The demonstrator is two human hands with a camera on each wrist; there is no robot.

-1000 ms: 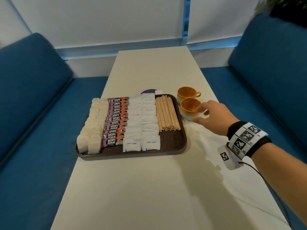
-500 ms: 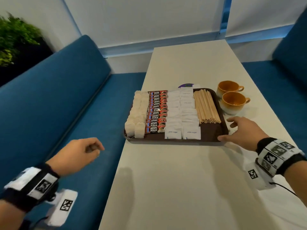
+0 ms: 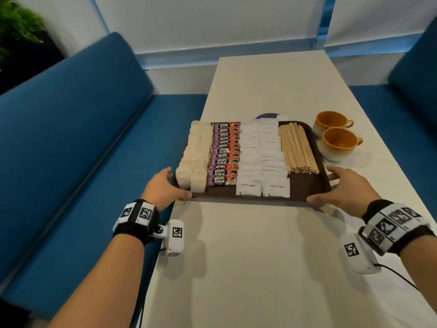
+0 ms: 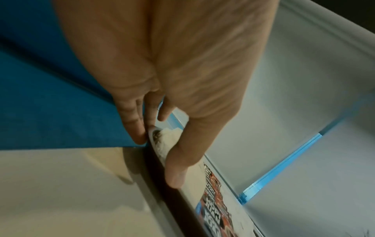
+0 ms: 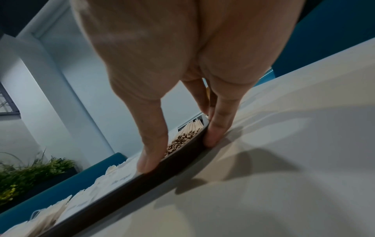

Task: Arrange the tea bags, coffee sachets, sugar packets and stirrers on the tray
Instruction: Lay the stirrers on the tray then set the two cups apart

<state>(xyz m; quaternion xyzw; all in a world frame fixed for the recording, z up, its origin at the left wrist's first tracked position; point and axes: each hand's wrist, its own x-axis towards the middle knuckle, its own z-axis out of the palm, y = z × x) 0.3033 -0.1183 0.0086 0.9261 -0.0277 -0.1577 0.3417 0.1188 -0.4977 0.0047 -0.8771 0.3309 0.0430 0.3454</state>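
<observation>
Already the tray (image 3: 305, 188) carries all four kinds of item in neat rows, so the arranging looks close to done and the hands seem set to shift or lift it.

Going left to right: the left hand (image 3: 163, 188) grips the tray's corner at 7 o'clock, thumb (image 4: 178, 166) lying over the rim beside the tea bags (image 3: 194, 159) and fingers (image 4: 131, 121) pressed against the outer edge; whether they reach underneath is hard to tell from the left wrist view. Next come the coffee sachets (image 3: 223, 153), then two columns of sugar packets (image 3: 260, 157), then the stirrers (image 3: 298, 147) bundled lengthwise. The right hand (image 3: 343, 188) holds the corner at 5 o'clock, thumb (image 5: 152, 144) over the rim near the stirrer ends and fingers (image 5: 217, 125) against the outside wall. Both hands are partly closed on the rim, holding nothing else.

The tray overhangs the bench (image 3: 260, 256) at its 9 o'clock edge. Two orange cups (image 3: 335, 138) stand just beside it at 3 o'clock.

The risks: an uneven lift would tilt the shallow tray, sending the loose stirrers rolling and the upright tea bags toppling; a push toward 3 o'clock could knock the cups.
</observation>
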